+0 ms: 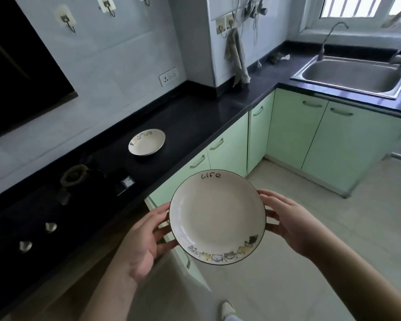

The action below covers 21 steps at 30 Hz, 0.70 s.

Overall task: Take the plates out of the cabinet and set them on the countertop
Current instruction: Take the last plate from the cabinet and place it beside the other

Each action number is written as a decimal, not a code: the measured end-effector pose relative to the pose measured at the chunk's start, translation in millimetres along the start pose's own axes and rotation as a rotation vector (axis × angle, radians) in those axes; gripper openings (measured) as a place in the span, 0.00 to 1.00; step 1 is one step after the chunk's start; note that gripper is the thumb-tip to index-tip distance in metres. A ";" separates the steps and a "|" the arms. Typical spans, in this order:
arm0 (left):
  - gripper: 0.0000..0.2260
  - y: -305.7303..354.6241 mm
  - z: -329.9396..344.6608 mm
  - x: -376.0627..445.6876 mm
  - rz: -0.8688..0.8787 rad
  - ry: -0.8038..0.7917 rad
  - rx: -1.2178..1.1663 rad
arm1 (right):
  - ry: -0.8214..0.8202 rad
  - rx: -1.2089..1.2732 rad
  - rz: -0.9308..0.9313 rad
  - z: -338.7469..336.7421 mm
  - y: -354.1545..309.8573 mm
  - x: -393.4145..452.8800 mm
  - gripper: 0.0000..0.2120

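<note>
A white plate with a dark rim, the word "life" and small cartoon cats along its near edge is held level in front of me, above the floor beside the counter's front edge. My left hand grips its left rim and my right hand grips its right rim. A second white plate of the same pattern rests on the black countertop, further back and to the left. The light green cabinet doors under the counter are closed; an open door edge shows beneath the held plate.
A black gas hob with a burner and two knobs fills the counter's near left. A steel sink with a tap sits at the back right. A cloth hangs from the wall column. Tiled floor lies to the right.
</note>
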<state>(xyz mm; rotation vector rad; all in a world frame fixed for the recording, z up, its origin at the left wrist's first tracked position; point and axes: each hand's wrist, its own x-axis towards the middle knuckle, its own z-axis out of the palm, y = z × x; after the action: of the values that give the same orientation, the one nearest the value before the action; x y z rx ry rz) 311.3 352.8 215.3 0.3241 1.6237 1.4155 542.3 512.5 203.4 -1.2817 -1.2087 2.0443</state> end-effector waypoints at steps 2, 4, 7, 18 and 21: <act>0.14 10.4 -2.8 25.6 0.007 -0.042 0.016 | 0.023 -0.002 0.000 4.4 -9.7 14.8 0.13; 0.14 23.1 -0.7 49.7 0.016 -0.089 0.024 | 0.038 -0.017 -0.012 6.8 -22.7 30.2 0.13; 0.14 40.4 10.1 82.2 0.018 -0.157 0.030 | 0.076 -0.032 -0.036 6.0 -45.7 49.1 0.12; 0.14 74.7 67.6 192.1 -0.064 -0.293 0.007 | 0.174 0.050 -0.087 -29.8 -86.7 114.6 0.12; 0.14 80.5 89.7 223.9 -0.088 -0.304 0.028 | 0.184 0.072 -0.077 -46.9 -96.8 144.9 0.13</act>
<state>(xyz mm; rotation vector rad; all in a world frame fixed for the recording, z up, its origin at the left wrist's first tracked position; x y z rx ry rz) 230.9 592.8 191.6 0.4559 1.3927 1.2133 506.9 689.4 205.3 -1.3349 -1.0750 1.8540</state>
